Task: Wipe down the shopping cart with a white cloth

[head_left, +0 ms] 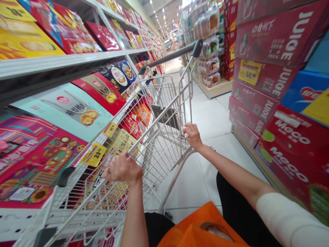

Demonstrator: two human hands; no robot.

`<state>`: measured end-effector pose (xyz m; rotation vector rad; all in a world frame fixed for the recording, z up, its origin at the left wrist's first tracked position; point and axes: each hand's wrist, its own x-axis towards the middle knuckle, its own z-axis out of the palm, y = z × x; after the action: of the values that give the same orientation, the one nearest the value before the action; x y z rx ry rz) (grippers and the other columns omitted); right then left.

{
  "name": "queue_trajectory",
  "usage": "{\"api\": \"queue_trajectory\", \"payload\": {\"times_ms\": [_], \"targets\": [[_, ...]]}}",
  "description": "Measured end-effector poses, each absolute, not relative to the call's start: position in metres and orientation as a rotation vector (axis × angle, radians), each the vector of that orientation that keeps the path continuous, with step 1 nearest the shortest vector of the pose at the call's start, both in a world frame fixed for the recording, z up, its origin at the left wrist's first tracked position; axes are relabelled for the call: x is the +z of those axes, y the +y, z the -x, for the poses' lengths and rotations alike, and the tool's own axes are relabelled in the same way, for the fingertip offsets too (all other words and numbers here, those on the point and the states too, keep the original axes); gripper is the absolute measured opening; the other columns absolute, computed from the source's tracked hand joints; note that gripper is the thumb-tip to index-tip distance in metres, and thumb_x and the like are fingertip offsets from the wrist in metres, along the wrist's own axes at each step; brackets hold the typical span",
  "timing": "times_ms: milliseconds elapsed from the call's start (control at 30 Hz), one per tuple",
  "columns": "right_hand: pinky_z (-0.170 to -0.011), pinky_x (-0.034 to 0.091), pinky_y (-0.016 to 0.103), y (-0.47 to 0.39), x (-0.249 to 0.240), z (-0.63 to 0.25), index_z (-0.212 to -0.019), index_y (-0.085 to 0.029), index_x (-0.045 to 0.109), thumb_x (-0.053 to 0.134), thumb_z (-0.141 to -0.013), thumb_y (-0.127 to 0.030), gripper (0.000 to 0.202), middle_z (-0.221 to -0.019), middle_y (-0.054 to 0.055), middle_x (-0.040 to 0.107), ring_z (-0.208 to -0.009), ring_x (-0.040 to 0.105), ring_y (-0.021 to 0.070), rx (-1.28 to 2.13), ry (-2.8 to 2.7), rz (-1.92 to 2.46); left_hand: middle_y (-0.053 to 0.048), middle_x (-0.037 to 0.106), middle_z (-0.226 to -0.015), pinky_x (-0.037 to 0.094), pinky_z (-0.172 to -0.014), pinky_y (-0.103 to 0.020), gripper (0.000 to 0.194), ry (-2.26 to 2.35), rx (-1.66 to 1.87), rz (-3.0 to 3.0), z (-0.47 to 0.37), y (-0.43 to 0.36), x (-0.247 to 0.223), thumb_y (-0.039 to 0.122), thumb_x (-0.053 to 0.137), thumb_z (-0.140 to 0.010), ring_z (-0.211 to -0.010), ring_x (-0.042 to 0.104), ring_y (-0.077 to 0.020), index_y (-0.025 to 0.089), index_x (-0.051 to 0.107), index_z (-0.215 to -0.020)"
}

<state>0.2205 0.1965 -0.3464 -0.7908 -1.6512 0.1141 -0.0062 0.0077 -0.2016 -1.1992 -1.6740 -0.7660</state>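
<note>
A light-grey wire shopping cart [159, 124] stands at an angle in front of me, its dark handle [172, 55] at the far end. No goods are visible inside its basket. My left hand [125, 169] is closed around the top rail of the cart's near side. Farther along, my right hand [192, 135] has its fingers curled around the wires at the lower side of the cart, below the handle. A dark panel [164, 116] is fixed inside the basket near the handle.
Shelves of gift boxes [84, 106] with yellow price tags [95, 155] run close along the left. Stacked red cartons [259, 92] rise on the right. Packs of bottles [210, 48] stand on a low wooden platform [214, 91] farther ahead. White floor tiles [221, 161] lie between.
</note>
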Motion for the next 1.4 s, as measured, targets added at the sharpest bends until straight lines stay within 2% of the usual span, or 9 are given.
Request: {"api": "queue_trajectory", "payload": {"times_ms": [200, 333, 433, 567, 833, 1000, 1100, 1200, 1400], "targets": [[-0.09, 0.052, 0.04, 0.207, -0.359, -0.234, -0.081, -0.022, 0.065, 0.044, -0.083, 0.001, 0.032, -0.116, 0.008, 0.058, -0.108, 0.05, 0.0223, 0.112, -1.683, 0.817, -0.006, 0.064, -0.078, 0.026, -0.088, -0.045, 0.065, -1.692, -0.796, 1.195, 0.003, 0.008, -0.201, 0.059, 0.01, -0.099, -0.074, 0.048, -0.0233, 0.025, 0.066, -0.096], [-0.087, 0.049, 0.041, 0.23, -0.353, -0.249, -0.075, -0.023, 0.063, 0.042, -0.082, 0.002, 0.033, -0.109, 0.009, 0.06, -0.105, 0.046, 0.0247, 0.132, -1.509, 0.99, -0.006, 0.065, -0.079, 0.027, -0.089, -0.045, 0.067, -1.706, -0.843, 1.178, -0.002, 0.011, -0.201, 0.061, 0.009, -0.098, -0.074, 0.048, -0.0236, 0.026, 0.066, -0.092], [-0.086, 0.049, 0.04, 0.213, -0.353, -0.234, -0.076, -0.023, 0.063, 0.042, -0.083, 0.001, 0.032, -0.108, 0.009, 0.061, -0.102, 0.049, 0.0235, 0.149, -1.57, 0.927, -0.006, 0.065, -0.081, 0.027, -0.09, -0.045, 0.068, -1.741, -0.881, 1.172, -0.005, 0.012, -0.2, 0.063, 0.009, -0.097, -0.075, 0.048, -0.0233, 0.026, 0.066, -0.091], [-0.088, 0.048, 0.038, 0.189, -0.362, -0.219, -0.081, -0.023, 0.064, 0.045, -0.086, -0.002, 0.03, -0.111, 0.007, 0.063, -0.103, 0.052, 0.022, 0.177, -1.762, 0.702, -0.006, 0.065, -0.082, 0.028, -0.09, -0.045, 0.064, -1.765, -0.836, 1.171, -0.009, 0.011, -0.199, 0.057, 0.011, -0.099, -0.076, 0.048, -0.0234, 0.025, 0.066, -0.094], [-0.086, 0.045, 0.039, 0.219, -0.362, -0.225, -0.074, -0.022, 0.06, 0.041, -0.073, 0.005, 0.032, -0.106, 0.008, 0.061, -0.099, 0.052, 0.0233, 0.236, -1.406, 1.019, -0.007, 0.067, -0.085, 0.025, -0.093, -0.046, 0.049, -1.802, -0.872, 1.144, -0.02, 0.015, -0.197, 0.044, 0.018, -0.1, -0.08, 0.05, -0.0239, 0.025, 0.063, -0.092], [-0.085, 0.048, 0.039, 0.155, -0.372, -0.172, -0.079, -0.022, 0.062, 0.043, -0.078, 0.003, 0.032, -0.112, 0.009, 0.06, -0.102, 0.052, 0.0234, 0.207, -1.424, 1.024, -0.008, 0.068, -0.088, 0.023, -0.094, -0.046, 0.046, -1.882, -0.892, 1.196, -0.029, 0.016, -0.197, 0.043, 0.021, -0.1, -0.084, 0.049, -0.0246, 0.024, 0.063, -0.095], [-0.088, 0.05, 0.039, 0.127, -0.38, -0.16, -0.08, -0.024, 0.064, 0.045, -0.081, 0.002, 0.032, -0.112, 0.007, 0.061, -0.103, 0.052, 0.0217, 0.118, -1.615, 0.848, -0.008, 0.067, -0.089, 0.023, -0.093, -0.046, 0.048, -1.894, -0.881, 1.213, -0.035, 0.015, -0.195, 0.043, 0.019, -0.1, -0.085, 0.049, -0.0245, 0.023, 0.063, -0.095], [-0.089, 0.051, 0.038, 0.134, -0.381, -0.169, -0.079, -0.024, 0.064, 0.046, -0.082, 0.003, 0.032, -0.11, 0.005, 0.063, -0.103, 0.052, 0.0207, 0.082, -1.74, 0.72, -0.008, 0.066, -0.087, 0.023, -0.092, -0.045, 0.05, -1.885, -0.879, 1.23, -0.038, 0.012, -0.194, 0.044, 0.019, -0.101, -0.084, 0.048, -0.0242, 0.023, 0.064, -0.095], [-0.083, 0.05, 0.038, 0.147, -0.374, -0.169, -0.075, -0.022, 0.061, 0.047, -0.078, 0.002, 0.028, -0.107, 0.008, 0.06, -0.1, 0.05, 0.0228, 0.087, -1.518, 0.948, -0.008, 0.067, -0.093, 0.024, -0.092, -0.044, 0.048, -1.929, -0.904, 1.274, -0.046, 0.012, -0.195, 0.047, 0.023, -0.101, -0.087, 0.047, -0.0248, 0.023, 0.065, -0.101]]}}
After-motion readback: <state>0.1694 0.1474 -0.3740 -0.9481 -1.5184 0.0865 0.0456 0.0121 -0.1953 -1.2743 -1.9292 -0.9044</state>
